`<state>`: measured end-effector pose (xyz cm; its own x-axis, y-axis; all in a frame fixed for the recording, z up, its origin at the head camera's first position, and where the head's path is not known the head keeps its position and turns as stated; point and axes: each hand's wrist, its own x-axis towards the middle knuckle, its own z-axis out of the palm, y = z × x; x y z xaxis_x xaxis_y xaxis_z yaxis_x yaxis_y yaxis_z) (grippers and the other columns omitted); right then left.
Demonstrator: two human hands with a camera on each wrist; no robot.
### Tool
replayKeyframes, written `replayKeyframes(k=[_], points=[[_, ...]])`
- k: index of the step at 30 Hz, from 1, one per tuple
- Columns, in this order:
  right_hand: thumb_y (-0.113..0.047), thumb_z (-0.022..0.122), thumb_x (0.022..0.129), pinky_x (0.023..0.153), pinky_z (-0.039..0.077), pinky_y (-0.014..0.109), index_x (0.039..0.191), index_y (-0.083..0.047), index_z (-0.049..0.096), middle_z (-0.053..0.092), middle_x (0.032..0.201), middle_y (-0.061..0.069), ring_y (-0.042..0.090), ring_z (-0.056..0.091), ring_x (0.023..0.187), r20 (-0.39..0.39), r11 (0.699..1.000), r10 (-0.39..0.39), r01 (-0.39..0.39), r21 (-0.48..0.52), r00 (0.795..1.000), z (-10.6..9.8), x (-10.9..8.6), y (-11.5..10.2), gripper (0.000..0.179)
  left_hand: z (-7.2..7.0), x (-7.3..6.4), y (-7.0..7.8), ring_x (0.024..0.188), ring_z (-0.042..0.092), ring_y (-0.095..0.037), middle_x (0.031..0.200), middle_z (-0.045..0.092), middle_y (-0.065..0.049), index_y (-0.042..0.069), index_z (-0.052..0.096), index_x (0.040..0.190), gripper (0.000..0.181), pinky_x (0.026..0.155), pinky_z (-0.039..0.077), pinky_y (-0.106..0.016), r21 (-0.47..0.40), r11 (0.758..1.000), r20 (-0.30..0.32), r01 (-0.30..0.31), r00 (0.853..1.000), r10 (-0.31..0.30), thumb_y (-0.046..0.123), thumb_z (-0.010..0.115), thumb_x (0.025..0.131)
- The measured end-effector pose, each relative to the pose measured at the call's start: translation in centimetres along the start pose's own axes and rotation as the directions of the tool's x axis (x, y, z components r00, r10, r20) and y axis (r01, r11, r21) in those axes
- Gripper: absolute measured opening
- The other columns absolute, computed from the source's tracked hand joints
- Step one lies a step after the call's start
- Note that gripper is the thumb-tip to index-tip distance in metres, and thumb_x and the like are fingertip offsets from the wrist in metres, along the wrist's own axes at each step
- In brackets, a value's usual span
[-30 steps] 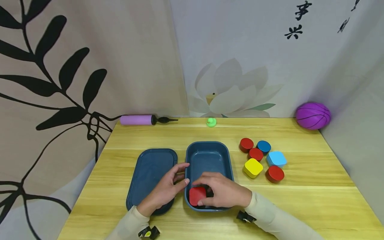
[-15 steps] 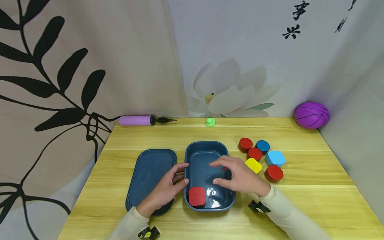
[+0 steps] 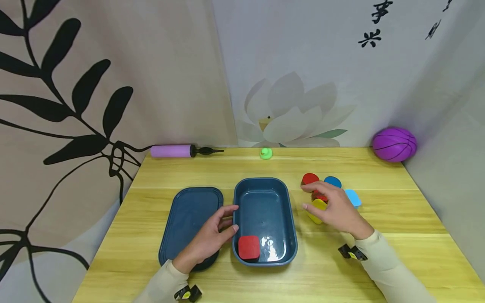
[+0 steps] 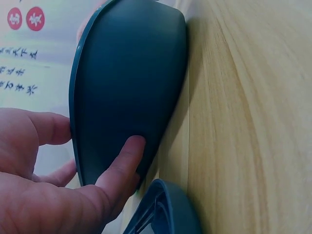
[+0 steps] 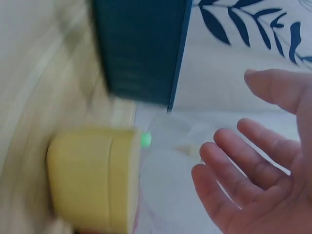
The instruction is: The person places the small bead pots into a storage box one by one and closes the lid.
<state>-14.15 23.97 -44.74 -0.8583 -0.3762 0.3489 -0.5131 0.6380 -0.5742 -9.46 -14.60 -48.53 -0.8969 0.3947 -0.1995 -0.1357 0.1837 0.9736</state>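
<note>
My left hand (image 3: pixel 208 237) rests its fingertips against the left side of a dark blue plastic box (image 3: pixel 265 223). In the left wrist view the fingers (image 4: pixel 124 158) lie straight on the box's outer wall (image 4: pixel 126 83). One red rounded-square block (image 3: pixel 249 247) sits in the box's near left corner. My right hand (image 3: pixel 335 206) hovers over the group of blocks with its fingers spread, holding nothing. Under it are a yellow block (image 3: pixel 318 210) and a red round block (image 3: pixel 319 195), both partly covered. In the right wrist view the yellow block (image 5: pixel 92 178) stands apart from the fingers.
A dark blue lid (image 3: pixel 193 219) lies left of the box. Around the right hand are another red round block (image 3: pixel 310 178), a blue round block (image 3: pixel 333 182) and a light blue block (image 3: pixel 353 198). Along the back are a purple pump (image 3: pixel 172 151), green duck (image 3: pixel 266 153) and purple ball (image 3: pixel 394 144).
The right hand has let go of the red rounded-square block in the box, lifted away and moved right over the other blocks. The left hand has stayed at the box.
</note>
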Motion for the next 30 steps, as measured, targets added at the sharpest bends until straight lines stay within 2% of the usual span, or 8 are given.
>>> replayKeyframes(k=[5, 6, 13, 17, 20, 23, 26, 30], points=[[-0.02, 0.086, 0.09, 0.075, 0.056, 0.032, 0.128, -0.013, 0.073, 0.076, 0.121, 0.0, 0.022, 0.07, 0.087, -0.068, 0.998, 0.032, -0.036, -0.06, 0.997, -1.3, -0.7, 2.2, 0.041, 0.0, 0.0, 0.0, 0.145, 0.051, -0.041, 0.162, 0.044, -0.019, 0.012, 0.039, 0.162, 0.059, 0.097, 0.061, -0.039, 0.0, 1.0, -0.002, -0.004, 1.0, 0.004, 0.017, 0.062, 0.108], [-0.021, 0.086, 0.09, 0.08, 0.056, 0.032, 0.128, -0.013, 0.074, 0.076, 0.121, 0.0, 0.024, 0.07, 0.096, -0.079, 0.996, 0.04, -0.045, -0.071, 0.996, -1.5, -0.8, 2.6, 0.04, 0.0, 0.0, 0.1, 0.145, 0.05, -0.042, 0.162, 0.044, -0.019, 0.012, 0.038, 0.162, 0.058, 0.097, 0.061, -0.039, 0.001, 1.0, 0.0, -0.007, 1.0, 0.007, 0.017, 0.062, 0.108], [-0.024, 0.082, 0.094, 0.09, 0.052, 0.024, 0.13, -0.013, 0.073, 0.075, 0.127, 0.007, 0.032, 0.07, 0.109, -0.101, 0.986, 0.148, -0.154, -0.059, 0.984, -3.2, -1.7, 4.8, 0.039, 0.1, 0.0, 0.2, 0.146, 0.049, -0.043, 0.162, 0.042, -0.021, 0.011, 0.038, 0.161, 0.058, 0.097, 0.061, -0.039, -0.005, 1.0, 0.007, -0.008, 1.0, 0.009, 0.016, 0.061, 0.109], [-0.028, 0.081, 0.096, 0.102, 0.055, 0.047, 0.135, -0.011, 0.07, 0.072, 0.133, 0.011, 0.039, 0.066, 0.123, -0.075, 0.973, 0.225, -0.228, -0.029, 0.971, -4.0, -2.0, 6.2, 0.045, 0.1, 0.1, 0.2, 0.146, 0.049, -0.044, 0.162, 0.042, -0.021, 0.011, 0.038, 0.161, 0.058, 0.098, 0.061, -0.041, -0.004, 1.0, 0.009, -0.006, 1.0, 0.006, 0.016, 0.061, 0.108], [-0.031, 0.078, 0.098, 0.106, 0.049, 0.065, 0.141, -0.008, 0.065, 0.067, 0.14, 0.017, 0.05, 0.061, 0.129, -0.022, 0.953, 0.304, -0.304, 0.01, 0.953, -4.5, -2.6, 7.4, 0.05, 0.0, 0.1, 0.1, 0.146, 0.05, -0.043, 0.162, 0.043, -0.021, 0.011, 0.039, 0.161, 0.058, 0.098, 0.061, -0.04, -0.002, 1.0, 0.005, -0.012, 1.0, 0.012, 0.016, 0.062, 0.108], [-0.035, 0.075, 0.1, 0.109, 0.044, 0.068, 0.146, -0.008, 0.06, 0.06, 0.148, 0.021, 0.055, 0.055, 0.134, 0.031, 0.93, 0.363, -0.364, 0.04, 0.931, -5.0, -3.3, 8.6, 0.055, 0.0, 0.1, 0.0, 0.145, 0.05, -0.043, 0.161, 0.044, -0.02, 0.011, 0.039, 0.161, 0.058, 0.097, 0.061, -0.039, -0.001, 1.0, 0.006, -0.017, 1.0, 0.017, 0.016, 0.062, 0.108], [-0.034, 0.074, 0.101, 0.109, 0.049, 0.059, 0.149, -0.007, 0.057, 0.057, 0.151, 0.023, 0.052, 0.054, 0.136, 0.071, 0.921, 0.382, -0.386, 0.051, 0.921, -5.1, -4.1, 9.7, 0.058, 0.0, 0.1, 0.0, 0.145, 0.05, -0.042, 0.161, 0.044, -0.02, 0.012, 0.039, 0.161, 0.058, 0.097, 0.06, -0.037, 0.0, 1.0, 0.01, -0.018, 1.0, 0.018, 0.016, 0.062, 0.108], [-0.035, 0.074, 0.101, 0.095, 0.058, 0.022, 0.15, -0.008, 0.057, 0.056, 0.151, 0.023, 0.042, 0.061, 0.13, 0.113, 0.91, 0.399, -0.408, 0.07, 0.91, -5.2, -5.0, 10.8, 0.058, -0.1, 0.0, 0.0, 0.146, 0.05, -0.043, 0.161, 0.044, -0.02, 0.011, 0.039, 0.161, 0.058, 0.097, 0.06, -0.037, 0.003, 1.0, 0.008, -0.018, 1.0, 0.018, 0.017, 0.062, 0.108]])
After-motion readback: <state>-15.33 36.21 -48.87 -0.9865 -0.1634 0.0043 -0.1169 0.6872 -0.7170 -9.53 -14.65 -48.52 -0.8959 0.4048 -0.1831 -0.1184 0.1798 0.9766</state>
